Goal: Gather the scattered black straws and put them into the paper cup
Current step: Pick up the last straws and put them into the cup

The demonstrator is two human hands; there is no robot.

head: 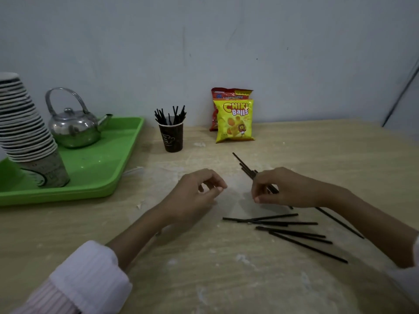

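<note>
A dark brown paper cup stands near the wall with several black straws upright in it. My right hand is closed around a bundle of black straws whose ends stick out toward the far left. Several more loose black straws lie scattered on the table just below that hand. My left hand hovers to the left of it, fingers loosely curled and apart, holding nothing.
A green tray at the left carries a metal kettle and a leaning stack of paper cups. Two snack bags stand against the wall behind the straws. The wooden table is dusty.
</note>
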